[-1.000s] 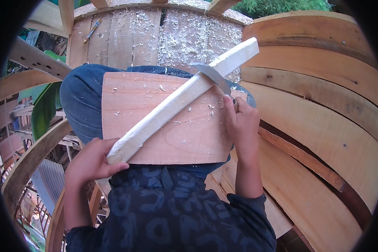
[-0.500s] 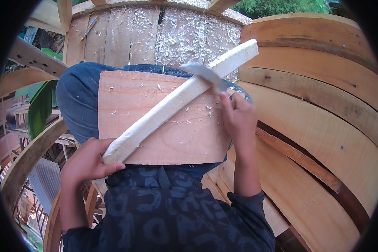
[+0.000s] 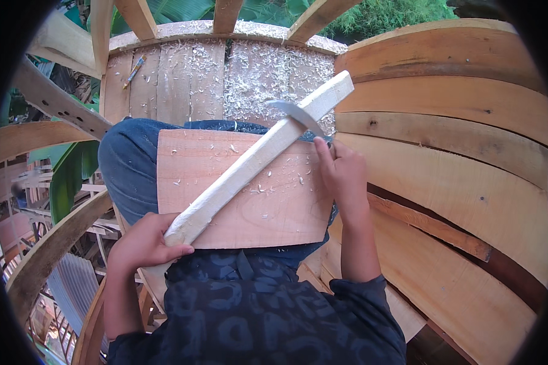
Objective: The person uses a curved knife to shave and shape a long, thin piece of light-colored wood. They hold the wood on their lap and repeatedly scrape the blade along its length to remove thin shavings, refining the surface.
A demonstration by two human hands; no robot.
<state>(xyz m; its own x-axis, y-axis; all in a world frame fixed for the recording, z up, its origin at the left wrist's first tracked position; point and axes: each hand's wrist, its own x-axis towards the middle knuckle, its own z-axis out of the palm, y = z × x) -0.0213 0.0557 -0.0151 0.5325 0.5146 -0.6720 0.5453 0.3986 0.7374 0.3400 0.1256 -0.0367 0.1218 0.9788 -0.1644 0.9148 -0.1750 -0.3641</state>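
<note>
Your left hand (image 3: 145, 243) is clenched round the lower end of the stick (image 3: 259, 157), and that end is hidden inside your fist; the stick runs slantwise up to the right across the board (image 3: 249, 210) on your lap, its top end jutting past the board's far edge over the planks (image 3: 182, 85); your right hand (image 3: 342, 173) grips a knife (image 3: 295, 112), but the handle is covered by your fingers, so only the curved grey blade shows, lying against the stick's upper part; whether the edge bites into the wood you cannot tell; pale shavings (image 3: 268, 188) lie scattered on the board and thicker on the planks beyond; the board's near edge is hidden by your dark shirt (image 3: 256, 316), and its left side rests on your blue-clad knee (image 3: 125, 164); curved boards (image 3: 469, 201) rise on your right, cut off by the dark rim.
</note>
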